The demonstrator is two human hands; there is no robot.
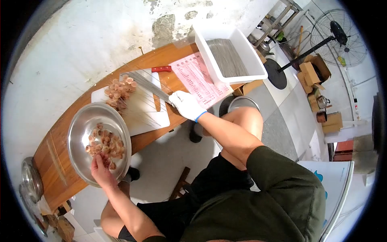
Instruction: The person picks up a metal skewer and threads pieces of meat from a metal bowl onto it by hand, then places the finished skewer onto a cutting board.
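Note:
My left hand is bare and reaches into a steel bowl. Its fingertips are closed together at the small raw meat pieces there; the piece between them is partly hidden. In a white glove, my right hand grips the near end of a bundle of thin metal skewers. The bundle's far end reaches over a white cutting board. Threaded meat pieces lie in a heap on the board, with skewer ends sticking out from them.
A red-handled knife lies at the board's far edge. Beside it, a pink printed sheet rests on the wooden table. A white bin of skewers stands at the table's right end. A fan stands beyond.

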